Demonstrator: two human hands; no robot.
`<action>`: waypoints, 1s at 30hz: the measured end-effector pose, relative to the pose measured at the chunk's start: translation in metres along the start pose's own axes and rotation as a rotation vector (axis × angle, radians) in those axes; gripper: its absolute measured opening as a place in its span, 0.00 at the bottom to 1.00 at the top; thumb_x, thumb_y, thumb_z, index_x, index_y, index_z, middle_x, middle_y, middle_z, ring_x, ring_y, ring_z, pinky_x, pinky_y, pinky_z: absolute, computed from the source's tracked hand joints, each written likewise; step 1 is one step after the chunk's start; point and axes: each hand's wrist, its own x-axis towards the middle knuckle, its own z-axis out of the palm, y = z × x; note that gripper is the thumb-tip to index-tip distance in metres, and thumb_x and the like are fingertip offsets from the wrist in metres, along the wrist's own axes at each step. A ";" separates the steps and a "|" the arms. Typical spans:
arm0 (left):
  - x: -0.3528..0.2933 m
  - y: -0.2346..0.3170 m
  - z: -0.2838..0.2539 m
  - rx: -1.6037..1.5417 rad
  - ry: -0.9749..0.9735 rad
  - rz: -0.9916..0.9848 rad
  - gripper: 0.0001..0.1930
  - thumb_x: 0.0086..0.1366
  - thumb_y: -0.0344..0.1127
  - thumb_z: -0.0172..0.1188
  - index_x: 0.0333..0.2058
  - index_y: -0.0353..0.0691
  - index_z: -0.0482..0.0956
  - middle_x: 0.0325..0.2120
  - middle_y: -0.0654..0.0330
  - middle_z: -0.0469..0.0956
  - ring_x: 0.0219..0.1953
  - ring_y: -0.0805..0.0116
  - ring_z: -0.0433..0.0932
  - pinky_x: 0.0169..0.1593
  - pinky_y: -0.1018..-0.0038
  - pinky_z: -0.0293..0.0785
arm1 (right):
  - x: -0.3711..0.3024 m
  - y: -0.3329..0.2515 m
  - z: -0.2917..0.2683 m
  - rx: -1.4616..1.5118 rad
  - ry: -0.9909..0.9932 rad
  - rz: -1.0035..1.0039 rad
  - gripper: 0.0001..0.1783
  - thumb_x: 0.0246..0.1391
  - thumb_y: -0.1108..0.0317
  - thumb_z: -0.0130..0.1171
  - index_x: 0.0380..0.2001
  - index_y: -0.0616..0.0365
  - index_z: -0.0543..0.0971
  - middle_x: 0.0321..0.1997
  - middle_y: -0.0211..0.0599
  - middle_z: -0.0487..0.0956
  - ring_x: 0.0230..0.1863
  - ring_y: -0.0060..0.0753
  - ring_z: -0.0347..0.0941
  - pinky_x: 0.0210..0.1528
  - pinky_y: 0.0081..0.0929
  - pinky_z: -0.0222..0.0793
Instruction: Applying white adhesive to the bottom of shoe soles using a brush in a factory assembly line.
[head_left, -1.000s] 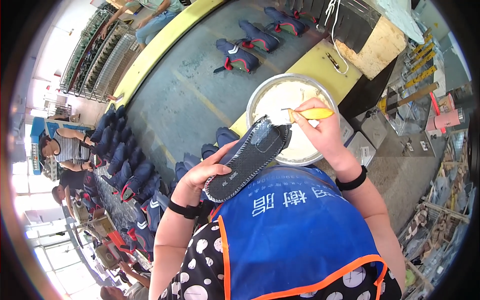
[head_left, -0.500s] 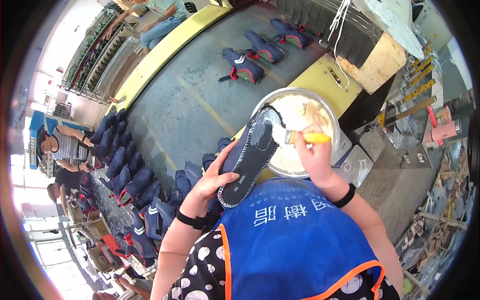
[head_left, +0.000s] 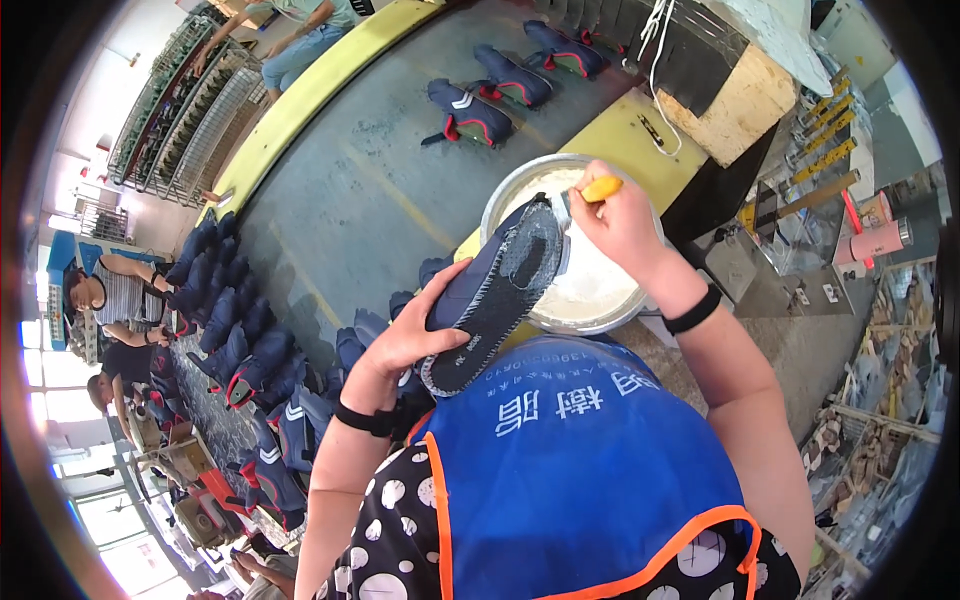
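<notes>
My left hand (head_left: 415, 335) is closed around a navy shoe upper, its black stitched underside (head_left: 488, 312) turned up and tilted toward the right. The toe end of that underside looks wet and whitish. With closed fingers my right hand (head_left: 622, 228) grips a brush by its yellow handle (head_left: 602, 188). The brush head is at the right edge of the toe; its bristles are mostly hidden. Under the brush and the toe stands a round metal basin (head_left: 590, 328) of creamy white liquid (head_left: 600, 280).
A grey conveyor belt (head_left: 350, 200) with a yellow edge (head_left: 310, 75) runs beyond me, bearing several navy shoe uppers (head_left: 470, 112). More uppers (head_left: 265, 365) are heaped at the left. Other people (head_left: 125, 290) work there. A white cable (head_left: 655, 100) hangs at the upper right.
My right hand has moved up and the brush handle is now more upright, with the brush by the toe's right edge. White liquid on the toe looks thinner. The whole view has shifted slightly.
</notes>
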 end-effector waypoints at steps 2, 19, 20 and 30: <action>-0.004 -0.003 -0.003 -0.180 -0.060 -0.101 0.48 0.52 0.35 0.64 0.71 0.38 0.53 0.62 0.51 0.67 0.63 0.62 0.68 0.66 0.71 0.61 | 0.008 0.004 -0.002 0.001 -0.035 -0.156 0.09 0.55 0.74 0.62 0.27 0.57 0.70 0.23 0.39 0.72 0.24 0.41 0.73 0.28 0.32 0.67; -0.008 -0.011 -0.007 -0.933 -0.257 -0.367 0.42 0.59 0.44 0.57 0.70 0.36 0.53 0.55 0.40 0.72 0.44 0.47 0.82 0.48 0.60 0.82 | 0.026 -0.010 -0.007 0.371 -0.357 -0.093 0.08 0.50 0.77 0.69 0.35 0.61 0.82 0.35 0.36 0.82 0.38 0.32 0.78 0.44 0.26 0.72; -0.012 -0.015 -0.009 -0.930 -0.211 -0.360 0.42 0.59 0.43 0.58 0.70 0.36 0.52 0.56 0.41 0.72 0.47 0.51 0.82 0.49 0.62 0.82 | 0.024 -0.003 -0.008 0.298 -0.317 -0.026 0.08 0.51 0.76 0.69 0.35 0.62 0.82 0.35 0.36 0.82 0.39 0.32 0.79 0.44 0.27 0.72; -0.002 -0.015 -0.019 -0.431 -0.102 -0.210 0.50 0.52 0.40 0.64 0.71 0.34 0.49 0.64 0.46 0.65 0.64 0.59 0.68 0.66 0.67 0.65 | 0.007 -0.012 0.013 0.331 -0.097 0.137 0.04 0.53 0.76 0.65 0.32 0.61 0.79 0.32 0.35 0.81 0.30 0.27 0.78 0.34 0.26 0.74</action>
